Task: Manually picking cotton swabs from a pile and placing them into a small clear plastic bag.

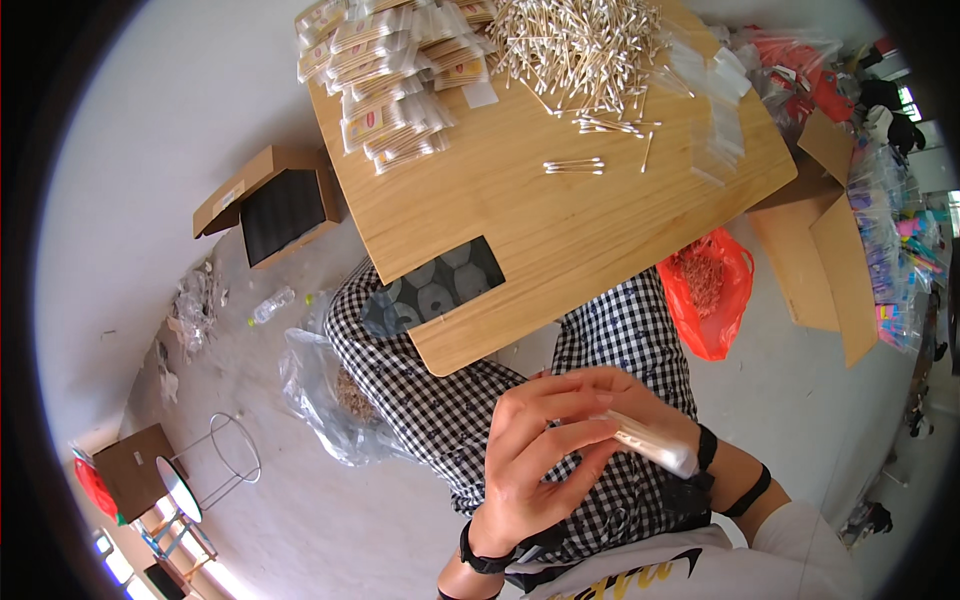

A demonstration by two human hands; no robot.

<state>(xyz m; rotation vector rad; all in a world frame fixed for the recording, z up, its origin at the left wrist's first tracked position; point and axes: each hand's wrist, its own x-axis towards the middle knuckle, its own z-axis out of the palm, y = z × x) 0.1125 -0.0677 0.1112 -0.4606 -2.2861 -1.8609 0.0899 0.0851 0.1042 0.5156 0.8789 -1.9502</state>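
Observation:
Above my lap, my two hands are close together around a small clear packet of cotton swabs (652, 443). My left hand (540, 445) pinches the packet's upper left end between thumb and fingers. Behind it, my right hand (640, 400) curls around the same packet, its fingers partly hidden by the left hand. The packet slants down to the right, its white tips near my right wrist. On the wooden table (560, 230) ahead lie a big heap of loose cotton swabs (575, 45) and a small row of swabs (574, 166).
Stacked filled packets (390, 85) cover the table's far left; empty clear bags (722, 125) lie at its right. A red plastic bag (708, 300) and an open cardboard box (815, 255) stand right of the table. Another box (270, 205) and a clear bag (340, 410) are on the left.

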